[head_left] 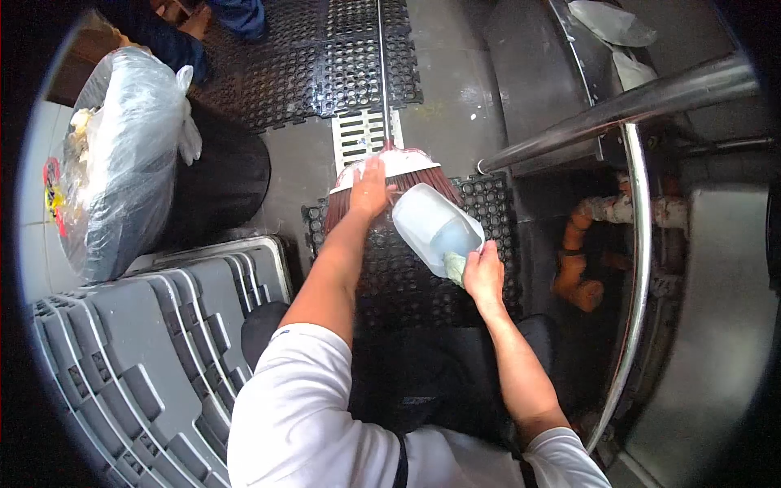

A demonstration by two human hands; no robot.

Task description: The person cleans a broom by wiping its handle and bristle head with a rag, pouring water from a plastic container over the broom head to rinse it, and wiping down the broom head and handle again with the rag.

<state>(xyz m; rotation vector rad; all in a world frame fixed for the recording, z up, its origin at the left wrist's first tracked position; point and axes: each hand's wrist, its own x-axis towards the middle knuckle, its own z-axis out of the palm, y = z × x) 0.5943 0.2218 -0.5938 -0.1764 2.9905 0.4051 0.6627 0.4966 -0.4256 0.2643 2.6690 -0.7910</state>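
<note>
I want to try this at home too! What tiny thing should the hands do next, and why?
Maybe the right hand should tip the white scoop a little over the bristles. The left hand is already on the broom head, and the scoop is held close by. I can't tell what's inside it.

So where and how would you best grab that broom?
Probably by its handle, just beyond the white head, from the left. It's slim and straight enough to wrap fingers around, while the bristles flare wide and the scoop crowds their right side.
</note>
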